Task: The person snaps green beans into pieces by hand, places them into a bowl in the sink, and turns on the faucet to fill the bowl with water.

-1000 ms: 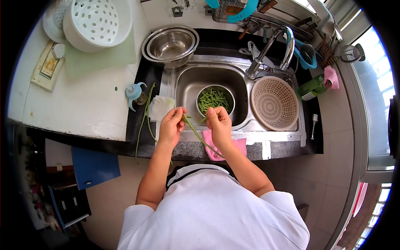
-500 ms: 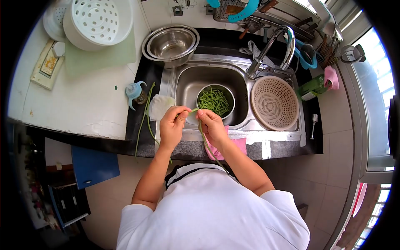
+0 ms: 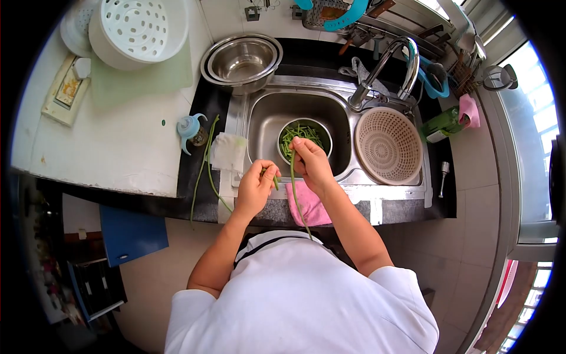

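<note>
My right hand (image 3: 312, 163) is closed on the upper part of a long green bean (image 3: 297, 197), which hangs down towards my waist. It is over the near edge of a metal bowl (image 3: 331, 143) in the sink, with short pieces of bean (image 3: 299, 133) heaped inside. Lower and to the left, my left hand (image 3: 254, 190) is closed round short bean pieces (image 3: 276, 182), whose ends poke out by the fingers. The two hands are apart. More long beans (image 3: 203, 162) lie on the dark counter to the left, beside a white cloth (image 3: 229, 151).
A beige colander (image 3: 389, 145) sits right of the sink basin (image 3: 259, 115), beneath the tap (image 3: 411, 65). Steel bowls (image 3: 242, 62) are stacked at the back left. A blue-handled bottle (image 3: 190, 128) stands on the left counter. A pink cloth (image 3: 309, 203) lies on the front edge.
My hands have separated: the left came down slightly towards me with short bean pieces, while the right rose over the bowl with the long bean. The bean between them is now in separate parts.
</note>
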